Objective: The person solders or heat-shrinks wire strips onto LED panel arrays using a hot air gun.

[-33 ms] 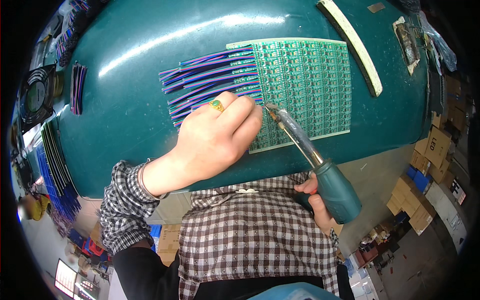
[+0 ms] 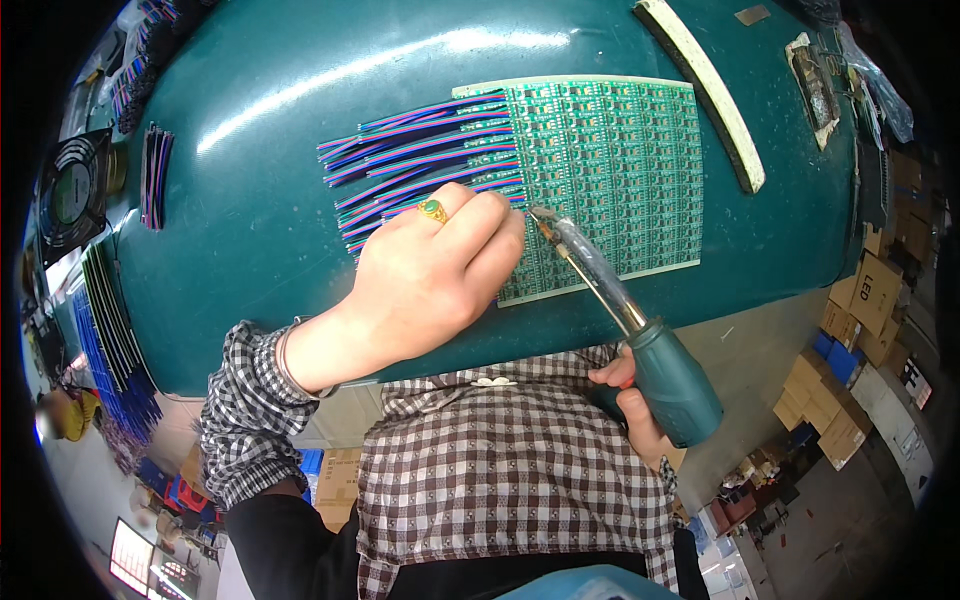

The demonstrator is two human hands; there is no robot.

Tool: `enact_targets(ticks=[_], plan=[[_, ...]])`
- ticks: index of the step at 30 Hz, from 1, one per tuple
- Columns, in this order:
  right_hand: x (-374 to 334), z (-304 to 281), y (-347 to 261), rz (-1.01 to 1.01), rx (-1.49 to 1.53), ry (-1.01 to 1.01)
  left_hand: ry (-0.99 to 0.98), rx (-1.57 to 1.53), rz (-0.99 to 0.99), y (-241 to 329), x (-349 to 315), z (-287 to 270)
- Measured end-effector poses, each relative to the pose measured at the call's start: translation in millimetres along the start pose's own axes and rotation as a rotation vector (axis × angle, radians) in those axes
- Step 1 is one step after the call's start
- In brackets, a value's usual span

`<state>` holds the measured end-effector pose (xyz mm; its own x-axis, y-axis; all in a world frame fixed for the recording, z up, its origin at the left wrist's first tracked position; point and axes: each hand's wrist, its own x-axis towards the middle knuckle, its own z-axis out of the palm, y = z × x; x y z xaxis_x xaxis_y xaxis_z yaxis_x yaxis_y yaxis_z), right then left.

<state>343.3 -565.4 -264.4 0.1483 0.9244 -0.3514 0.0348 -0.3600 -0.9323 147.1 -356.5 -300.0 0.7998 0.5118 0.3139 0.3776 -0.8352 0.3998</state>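
My left hand (image 2: 430, 265), with a green-stoned ring on one finger, is closed over the lower left edge of a green circuit board panel (image 2: 620, 170). Its fingers pinch the end of a multicoloured ribbon wire; the fingertips are partly hidden. Several more ribbon wires (image 2: 420, 150) in blue, red and black run leftward from the panel's left edge. In my right hand (image 2: 640, 415) is a soldering iron (image 2: 672, 380) with a dark green handle, tilted up to the left. Its tip meets the panel right beside my left fingertips.
A long pale bar with a dark side (image 2: 715, 100) lies right of the panel on the green table mat (image 2: 260, 260). Wire bundles (image 2: 155, 175) and a black fan (image 2: 75, 190) are at the left. A worn block (image 2: 812, 90) lies far right; cardboard boxes (image 2: 870, 300) stand beyond.
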Motion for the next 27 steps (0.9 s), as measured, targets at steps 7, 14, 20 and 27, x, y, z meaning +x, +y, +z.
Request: enact_targets(ticks=[7, 14, 20, 27], plan=[[1, 2, -3, 0.049, 0.035, 0.026, 0.018, 0.013, 0.010, 0, 0, 2], [1, 1, -2, -0.021, 0.079, 0.010, 0.014, 0.009, 0.000, 0, -1, 1], [6, 7, -11, 0.020, 0.145, 0.086, 0.033, 0.017, 0.007, 0, -1, 3], [2, 10, -7, 0.064, 0.249, 0.179, 0.050, 0.006, 0.016, -1, -2, 3]])
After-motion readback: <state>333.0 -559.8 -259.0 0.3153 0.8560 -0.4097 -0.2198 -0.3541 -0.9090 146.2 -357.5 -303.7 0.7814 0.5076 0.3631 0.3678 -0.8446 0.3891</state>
